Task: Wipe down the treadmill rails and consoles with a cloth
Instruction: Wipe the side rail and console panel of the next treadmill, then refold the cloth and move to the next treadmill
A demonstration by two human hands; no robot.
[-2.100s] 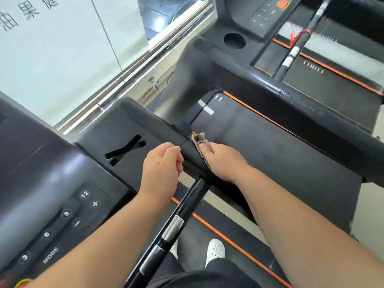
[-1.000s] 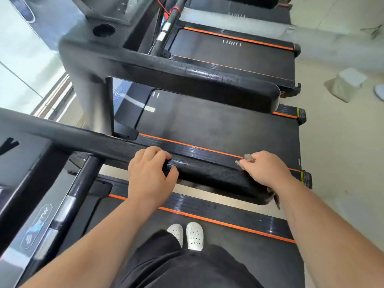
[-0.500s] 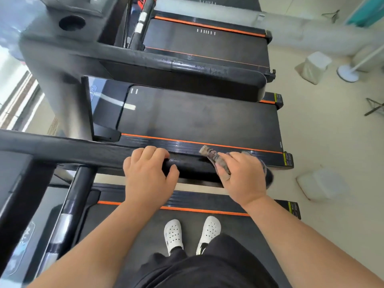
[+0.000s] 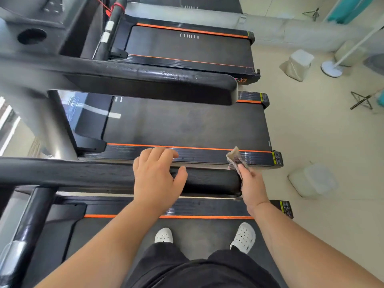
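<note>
**Row of treadmills: cloth at the rail's end**

Pale cream floor (image 4: 311, 132) runs beside a row of black treadmills with orange trim. The person stands on the nearest belt in white perforated clogs (image 4: 164, 235). Across the view lies a long black padded handrail (image 4: 83, 175). The right hand (image 4: 252, 188) pinches a crumpled grey-brown cloth (image 4: 235, 160) between thumb and fingers and holds it against the rail's rounded free end, with a corner of the fabric sticking up past the fingertips. The left hand (image 4: 155, 175) rests on top of the rail near its middle, fingers loose and thumb spread — it steadies and grips nothing.

The step in hand looks like the finish of this rail: the cloth sits at the end cap, the last part of its length. The next move probably takes the cloth to another surface, perhaps the neighbouring treadmill's black handrail (image 4: 155, 75), which shows glossy, scuffed patches. That calls for a flatter, broader hold on the bunched cloth — and for the left hand to lift off so the body can turn.
</note>
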